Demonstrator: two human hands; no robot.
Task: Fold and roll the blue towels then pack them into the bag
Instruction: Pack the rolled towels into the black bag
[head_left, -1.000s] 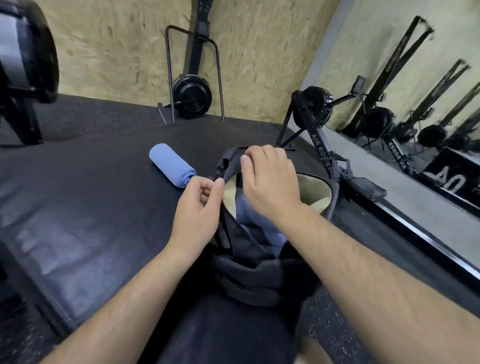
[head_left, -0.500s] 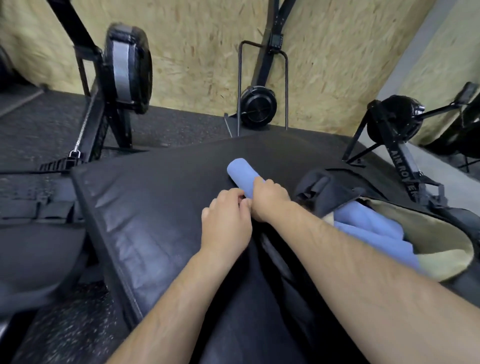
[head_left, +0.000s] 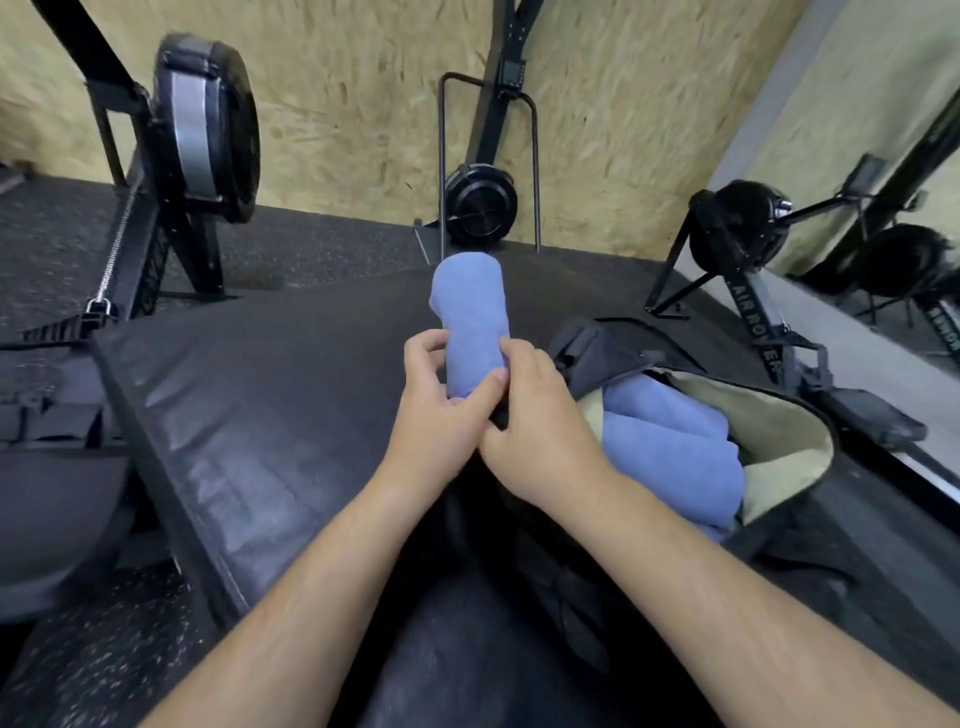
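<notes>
Because a loose roll would likely unwind, left hand (head_left: 441, 410) and right hand (head_left: 540, 436) both curl fingers round the rolled towel (head_left: 470, 312), held toward twelve o'clock. At three o'clock the bag (head_left: 779, 410) lies open, packed towels (head_left: 670, 431) inside.

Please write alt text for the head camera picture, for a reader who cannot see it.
The left hand and right hand grip a rolled blue towel above a black mat. On the right, an open bag holds more blue towels. Exercise machines stand behind.
</notes>
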